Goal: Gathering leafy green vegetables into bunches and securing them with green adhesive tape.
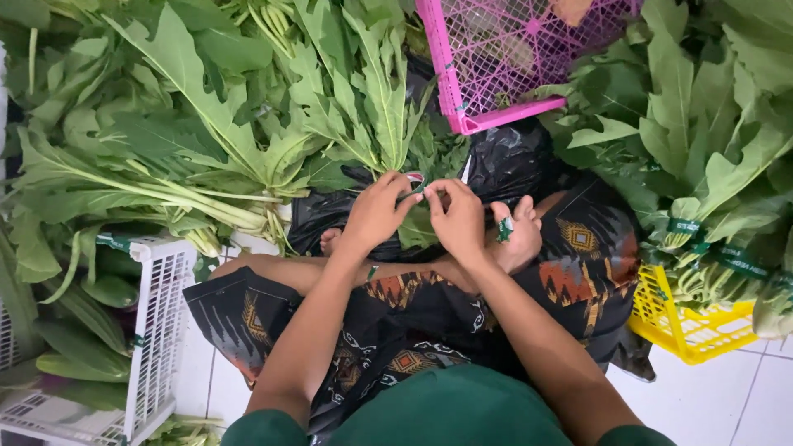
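Observation:
My left hand [376,211] and my right hand [457,216] meet over my lap, both pinching a small roll of green and red tape [415,179]. Just past the fingers lies a bunch of lobed green leaves [363,99] whose stems point towards me. Under the hands sits a black plastic bag [504,161]. A second small green tape piece [505,229] rests by my bare foot [516,239]. I sit cross-legged in a dark patterned sarong [396,322].
A pink mesh crate [487,74] stands at the top. A white crate [157,330] with long green vegetables is at the left, a yellow crate [686,326] with taped leaf bundles at the right. Loose leaves pile all around on the white tiled floor [727,396].

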